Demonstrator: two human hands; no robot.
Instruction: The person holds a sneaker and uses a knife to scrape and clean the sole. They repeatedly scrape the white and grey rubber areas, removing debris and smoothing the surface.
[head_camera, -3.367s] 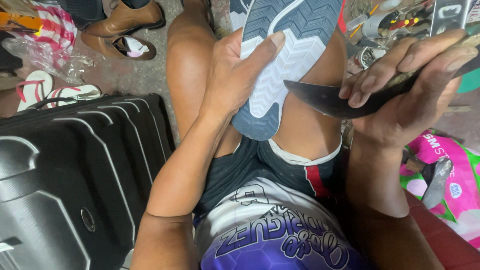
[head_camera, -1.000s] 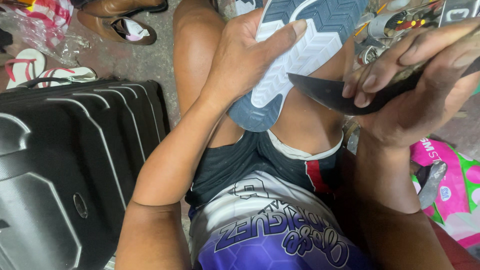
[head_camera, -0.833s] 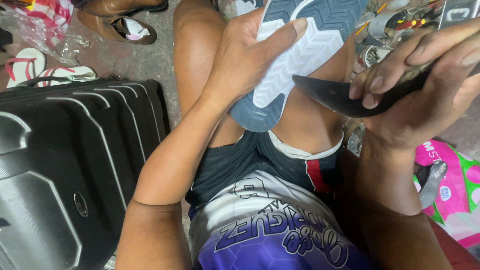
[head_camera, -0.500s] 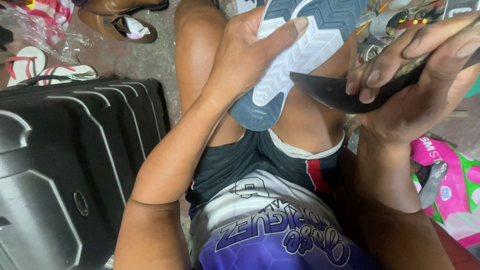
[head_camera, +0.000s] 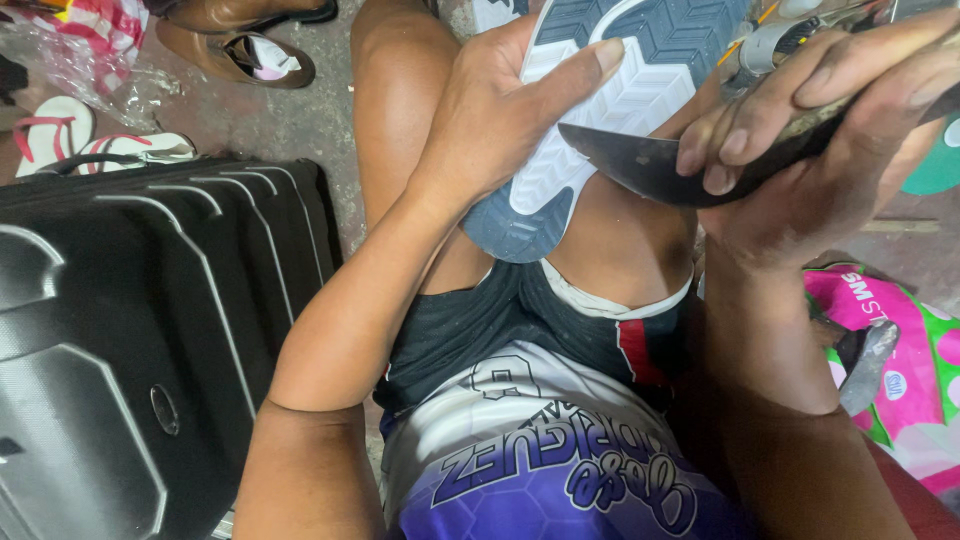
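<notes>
Just left of your right hand (head_camera: 850, 150), fingers clamped around the knife (head_camera: 650, 165), the blade tip touches the shoe sole (head_camera: 610, 100), which your left hand (head_camera: 500, 120) grips.

Person, seated: sleeveless jersey (head_camera: 540, 470), white across the middle and purple with a faint hexagon pattern below, bearing dark outlined lettering. Shorts (head_camera: 520, 320) of dark mesh fabric, trimmed with a white hem band and a red side stripe. Both arms bare to the shoulder; knees bare.

Blue-and-white zigzag-treaded shoe sole (head_camera: 610, 110), dark knife blade (head_camera: 640, 165), black ribbed suitcase (head_camera: 130, 330), seemingly pink bag (head_camera: 900, 340).
</notes>
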